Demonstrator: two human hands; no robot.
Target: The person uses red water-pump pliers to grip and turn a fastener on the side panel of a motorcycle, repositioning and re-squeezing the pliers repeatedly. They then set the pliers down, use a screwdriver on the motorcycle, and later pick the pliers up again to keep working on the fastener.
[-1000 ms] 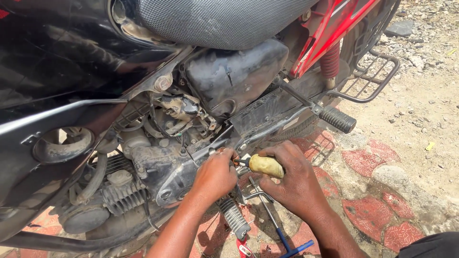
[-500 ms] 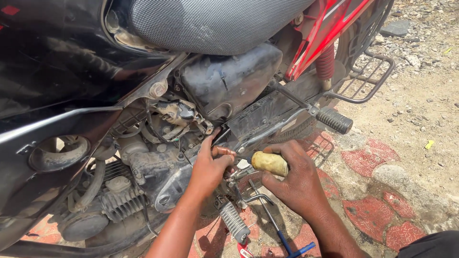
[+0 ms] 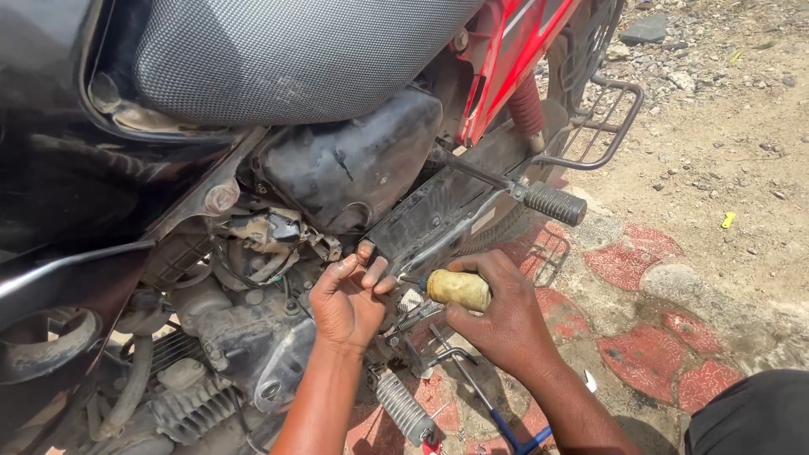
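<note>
The screwdriver [image 3: 458, 289] points left into the motorcycle's frame just below the black side box [image 3: 354, 164], its yellow handle wrapped tight in the right hand [image 3: 497, 316], likely to bear on a fastener there. Just left of the handle, the left hand [image 3: 347, 299] has its fingers curled together against the frame, seemingly steadying the part. Below the handle hangs a ribbed footpeg [image 3: 403, 408].

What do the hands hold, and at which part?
The right hand grips a screwdriver by its yellow handle. The left hand is bunched at the motorcycle frame; whether it pinches something cannot be told.
</note>
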